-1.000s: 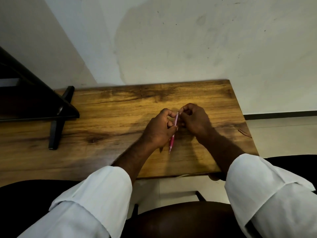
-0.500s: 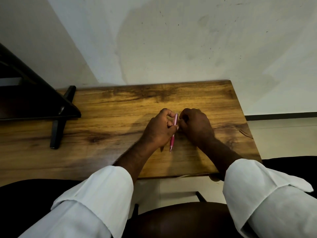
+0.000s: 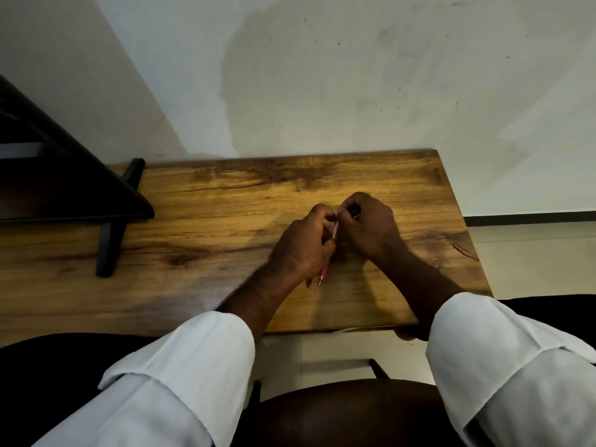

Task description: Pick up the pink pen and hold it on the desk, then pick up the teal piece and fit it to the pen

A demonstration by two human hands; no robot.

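At the far left a dark stand (image 3: pixel 64 175) sits on the wooden worktop (image 3: pixel 200 253), its black foot (image 3: pixel 111 243) planted on the boards and a second foot (image 3: pixel 134 171) angled toward the pale wall (image 3: pixel 322 75) behind. A rolled white sleeve (image 3: pixel 180 366) covers the left forearm, which reaches up and to the right over the near edge of the worktop. The left hand (image 3: pixel 304 243) lies near the middle of the worktop with its fingers curled round a pink pen (image 3: pixel 325 267), so the grip there is closed about the pen's barrel; the pen runs roughly upright in the view, its tip pointing toward the person and showing just below the hand, close to the wood, while the upper part passes between the two hands. Just beside it, touching or nearly so, the right hand (image 3: pixel 367 227) has its fingers bent in a tight grip at the pen's top end; a thin pale sliver (image 3: pixel 355 216) shows at the fingertips there, though whether it is part of the pen cannot be told. The right forearm leads back to another rolled white sleeve (image 3: pixel 503 356) at the right. Beyond the worktop's right edge lies a light floor (image 3: pixel 532 253) with a dark skirting strip (image 3: pixel 529 218) at the foot of the wall.
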